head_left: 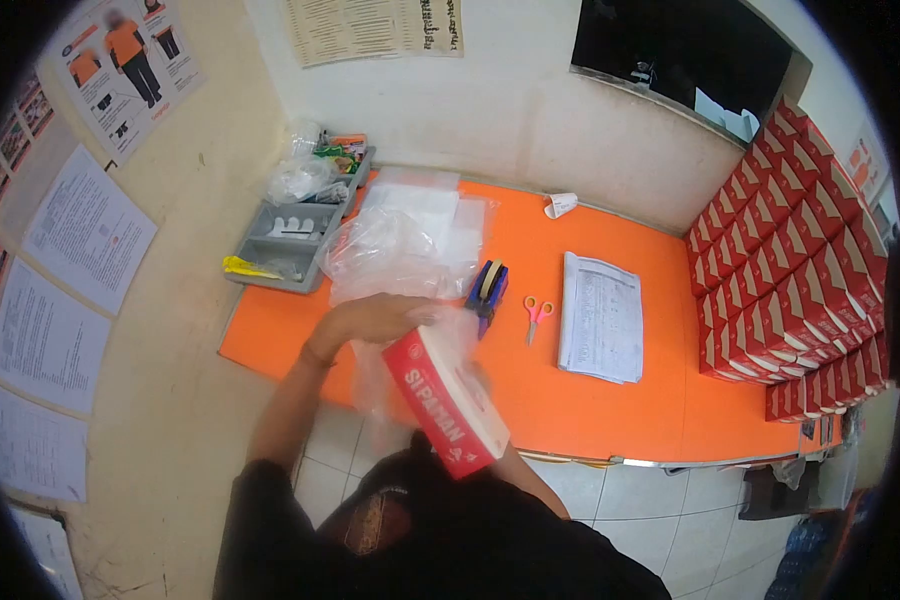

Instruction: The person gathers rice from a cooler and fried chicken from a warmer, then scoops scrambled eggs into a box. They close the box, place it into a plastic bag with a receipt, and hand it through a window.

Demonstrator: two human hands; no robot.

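Note:
A red and white paper food box, lettered "SI PATMAN" or similar, is tilted in front of my chest. Around its upper end and left side hangs a thin clear plastic bag. My left hand is at the box's top end, its fingers curled over the bag's plastic. From the lower right, my right forearm reaches behind the box and seems to support it; the fingers there are hidden. Beyond my left hand lies a pile of clear plastic bags on the orange table.
A blue tape dispenser, pink scissors, a stack of papers and a crumpled white paper piece lie on the table. A grey divided tray stands at the left. Stacked red boxes rise at the right.

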